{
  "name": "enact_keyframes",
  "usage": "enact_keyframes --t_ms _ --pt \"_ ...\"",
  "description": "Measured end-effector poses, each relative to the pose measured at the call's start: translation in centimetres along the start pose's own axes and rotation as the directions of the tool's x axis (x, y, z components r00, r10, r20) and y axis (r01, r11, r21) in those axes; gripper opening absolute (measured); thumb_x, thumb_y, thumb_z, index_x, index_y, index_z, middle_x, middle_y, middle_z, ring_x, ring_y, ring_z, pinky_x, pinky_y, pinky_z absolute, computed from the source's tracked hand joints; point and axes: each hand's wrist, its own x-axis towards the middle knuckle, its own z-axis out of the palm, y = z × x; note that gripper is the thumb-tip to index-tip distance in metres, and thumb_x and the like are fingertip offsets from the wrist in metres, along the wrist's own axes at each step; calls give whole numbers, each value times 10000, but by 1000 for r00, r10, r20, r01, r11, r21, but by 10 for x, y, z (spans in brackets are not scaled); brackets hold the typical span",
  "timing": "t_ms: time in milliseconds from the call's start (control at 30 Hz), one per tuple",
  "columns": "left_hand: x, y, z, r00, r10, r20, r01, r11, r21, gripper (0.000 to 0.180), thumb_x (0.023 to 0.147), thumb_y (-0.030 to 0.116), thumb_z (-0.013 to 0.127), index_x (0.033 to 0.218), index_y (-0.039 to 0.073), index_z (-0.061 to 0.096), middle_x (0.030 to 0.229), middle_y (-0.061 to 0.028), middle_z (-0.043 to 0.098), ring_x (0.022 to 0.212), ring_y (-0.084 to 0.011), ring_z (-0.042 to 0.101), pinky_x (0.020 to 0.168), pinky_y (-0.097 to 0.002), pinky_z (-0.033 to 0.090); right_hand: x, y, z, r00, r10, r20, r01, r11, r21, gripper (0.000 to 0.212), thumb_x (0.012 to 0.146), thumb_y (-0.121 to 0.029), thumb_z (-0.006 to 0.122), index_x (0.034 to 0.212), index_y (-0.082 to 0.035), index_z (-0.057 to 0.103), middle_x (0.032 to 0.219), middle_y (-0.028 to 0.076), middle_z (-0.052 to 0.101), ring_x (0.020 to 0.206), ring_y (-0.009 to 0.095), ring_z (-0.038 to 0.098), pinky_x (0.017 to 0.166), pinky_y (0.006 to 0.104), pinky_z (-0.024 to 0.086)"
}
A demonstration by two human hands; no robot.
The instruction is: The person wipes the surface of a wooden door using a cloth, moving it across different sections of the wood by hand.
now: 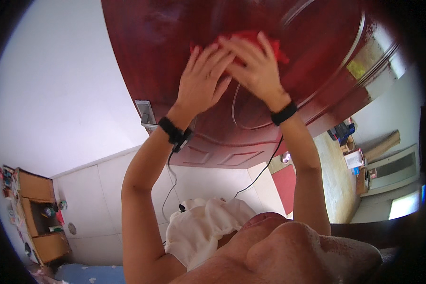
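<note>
A bright red cloth (248, 35) lies against the dark red panelled door (175, 23), mostly covered by my hands. My right hand (259, 71) is pressed on the cloth with fingers stretched and spread. Beside it, my left hand (201, 83) lies open with extended fingers, its fingertips at the cloth's left edge and overlapping the right fingers. Both hands look slightly blurred. Each wrist wears a black band, the left one (175, 132) with a small device on it. A metal door handle (146, 112) sits left of my left wrist.
Cables (265, 168) hang from the wristbands. At the lower left stand wooden shelves (35, 191) with small items and a blue patterned surface (90, 273). Beyond the door's right edge are a red mat (284, 187), boxes (354, 158) and a pale cabinet (395, 170).
</note>
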Motion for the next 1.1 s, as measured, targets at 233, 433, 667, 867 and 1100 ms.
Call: enact_keyframes --t_ms 233,433,667,867,1100 --pt "56 20 16 969 71 -237 -96 991 -94 583 854 228 630 1406 118 479 1453 -108 478 1406 -336 367 1173 -607 203 -1 16 -5 957 204 -207 -215 976 -31 184 747 -238 668 925 -243 716 1445 -26 550 1304 196 519 1149 514 281" --pt "-95 46 109 975 -30 220 61 989 -136 624 844 248 650 1423 117 458 1487 -100 428 1417 -366 326 1168 -632 194 -165 -46 82 975 190 114 -203 972 118 392 840 -253 620 1231 -259 628 1584 -37 372 1403 167 415 1170 470 319" --pt "-153 85 140 903 5 429 48 992 -113 705 873 224 642 1513 119 365 1554 -83 356 1451 -319 300 1178 -568 240 -227 -54 74 932 -8 362 -38 992 118 488 819 -187 649 1289 -316 610 1612 -86 299 1416 109 376 1172 402 352" --pt "-36 109 133 987 89 131 -73 990 -121 631 877 214 647 1464 94 449 1473 -109 468 1415 -352 367 1167 -580 241 -200 35 5 979 -13 203 5 999 41 497 830 -205 670 1310 -309 592 1598 -47 345 1455 156 348 1223 461 266" --pt "110 155 133 957 129 -261 -151 986 -68 573 793 198 634 1352 124 534 1407 -74 519 1376 -364 408 1155 -594 221 -157 102 -69 958 212 -196 -208 977 40 101 742 -249 670 816 -209 725 1469 23 534 1340 212 512 1172 493 256"
